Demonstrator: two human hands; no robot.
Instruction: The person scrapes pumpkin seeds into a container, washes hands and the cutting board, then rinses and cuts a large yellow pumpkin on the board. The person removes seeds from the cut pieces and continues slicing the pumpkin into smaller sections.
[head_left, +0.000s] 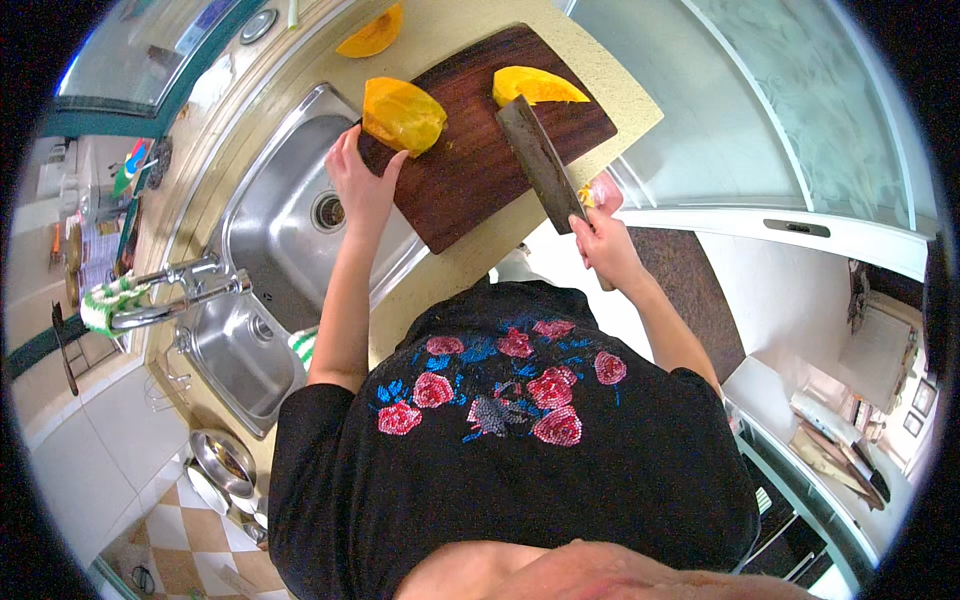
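Observation:
A peeled-looking chunk of pumpkin (405, 116) rests at the near-left end of a dark wooden cutting board (465, 180). My left hand (365, 176) has its fingers and thumb around the chunk's lower-left side, at the board's corner. In my right hand (609, 251) is a cleaver (541, 161), gripped by its handle, with the broad blade pointing up and left over the board's right side. Just beyond the blade's tip lies a pumpkin wedge (536, 85), its orange flesh showing. Another pumpkin wedge (373, 31) sits on the countertop (450, 16) behind the board.
To the left is a double-bowl steel sink (277, 202) with a faucet (176, 304) partly wrapped in green and white knit. A metal bowl (223, 461) stands lower left. A glass sliding panel (720, 135) borders the right. Knives (840, 454) lie far right.

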